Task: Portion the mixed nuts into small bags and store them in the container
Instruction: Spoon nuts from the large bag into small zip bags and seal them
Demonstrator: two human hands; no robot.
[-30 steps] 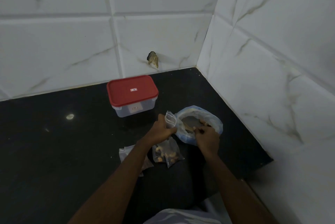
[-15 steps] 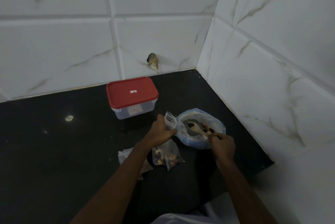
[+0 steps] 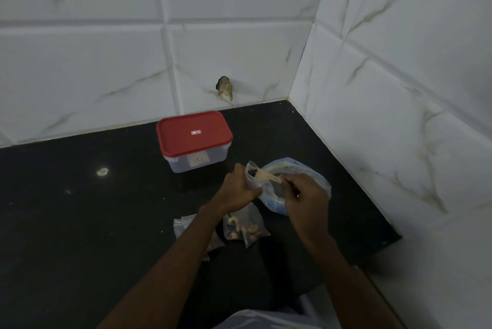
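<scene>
My left hand [image 3: 238, 191] grips a small clear bag [image 3: 251, 172] upright by its open mouth. My right hand [image 3: 304, 199] holds a wooden spoon [image 3: 267, 176] whose bowl rests at the mouth of that small bag. Behind my right hand lies the large blue-tinted bag of mixed nuts [image 3: 306, 172], open. A small bag filled with nuts [image 3: 246, 227] lies on the black counter below my left hand. Another small bag [image 3: 183, 226] lies to its left, partly hidden by my left forearm. The container with a red lid [image 3: 194, 139], shut, stands near the back wall.
The black counter [image 3: 80, 208] sits in a corner of white marble-look tiled walls at the back and right. A chipped hole [image 3: 225, 87] marks the back wall above the container. The counter's front right edge [image 3: 383, 246] drops off near my right arm.
My right hand has lifted the spoon out of the large nut bag and swung it left to the mouth of the small bag. My left hand kept its hold.
</scene>
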